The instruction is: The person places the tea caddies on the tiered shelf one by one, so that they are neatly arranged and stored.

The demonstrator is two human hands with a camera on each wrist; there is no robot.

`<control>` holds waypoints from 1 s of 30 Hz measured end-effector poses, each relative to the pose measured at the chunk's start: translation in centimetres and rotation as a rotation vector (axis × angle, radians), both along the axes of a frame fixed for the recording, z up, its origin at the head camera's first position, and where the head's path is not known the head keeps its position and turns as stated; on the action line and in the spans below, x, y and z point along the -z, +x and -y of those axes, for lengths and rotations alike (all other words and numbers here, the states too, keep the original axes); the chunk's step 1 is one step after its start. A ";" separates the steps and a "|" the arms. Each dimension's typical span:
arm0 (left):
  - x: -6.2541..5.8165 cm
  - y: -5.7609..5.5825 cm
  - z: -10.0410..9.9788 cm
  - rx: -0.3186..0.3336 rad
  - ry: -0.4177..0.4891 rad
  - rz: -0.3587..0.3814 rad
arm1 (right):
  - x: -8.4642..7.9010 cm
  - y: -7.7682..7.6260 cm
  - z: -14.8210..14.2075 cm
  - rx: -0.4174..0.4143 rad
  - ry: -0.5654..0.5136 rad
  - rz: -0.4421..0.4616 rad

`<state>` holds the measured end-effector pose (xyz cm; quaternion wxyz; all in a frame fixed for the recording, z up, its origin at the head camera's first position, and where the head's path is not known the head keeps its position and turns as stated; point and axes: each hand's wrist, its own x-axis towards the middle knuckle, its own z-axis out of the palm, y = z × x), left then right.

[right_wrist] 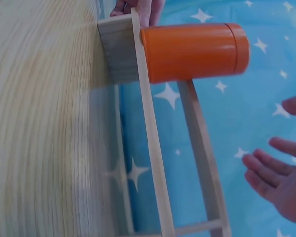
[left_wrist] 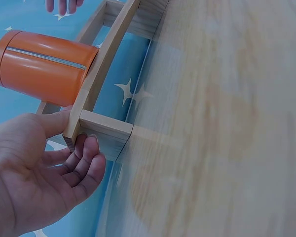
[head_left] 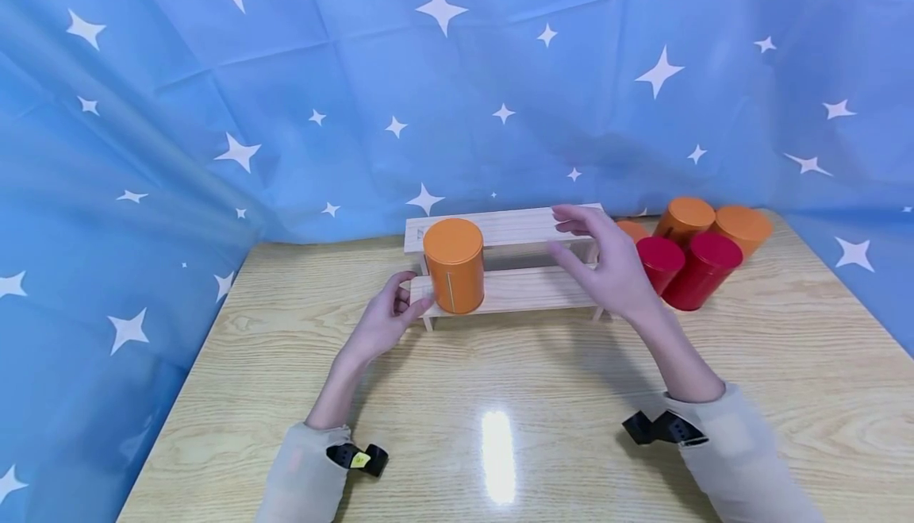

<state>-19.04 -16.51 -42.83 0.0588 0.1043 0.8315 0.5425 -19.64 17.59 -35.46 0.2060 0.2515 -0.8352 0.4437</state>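
Note:
A two-tier wooden rack (head_left: 531, 288) stands on the table, its upper step behind the lower one. An orange canister (head_left: 457, 269) sits upright on the left part of the lower step. With thumb above and fingers curled beneath, my left hand (head_left: 382, 321) pinches the left end of that step, close beside the canister; the left wrist view shows this hand (left_wrist: 44, 168) at the board's end. Over the rack's right side, my right hand (head_left: 607, 261) hovers with fingers spread and nothing in them. In the right wrist view this hand (right_wrist: 281, 173) is apart from the rack.
Right of the rack, a dark red canister (head_left: 703, 269) and a shorter red canister (head_left: 658, 261) stand before several orange canisters (head_left: 743, 225). Behind the wooden table (head_left: 286, 380) hangs a blue star-patterned cloth (head_left: 357, 55), which also runs along the left and right sides.

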 end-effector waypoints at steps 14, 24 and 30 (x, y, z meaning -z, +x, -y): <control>-0.2 0.0 -0.1 -0.003 -0.010 0.004 | -0.8 0.8 -5.5 0.161 0.017 -0.044; -0.2 0.0 -0.1 -0.008 -0.011 0.006 | -0.3 1.4 -10.8 0.279 0.017 0.020; -0.2 0.0 -0.1 -0.004 -0.005 -0.004 | 0.2 1.7 -13.3 0.348 0.059 0.105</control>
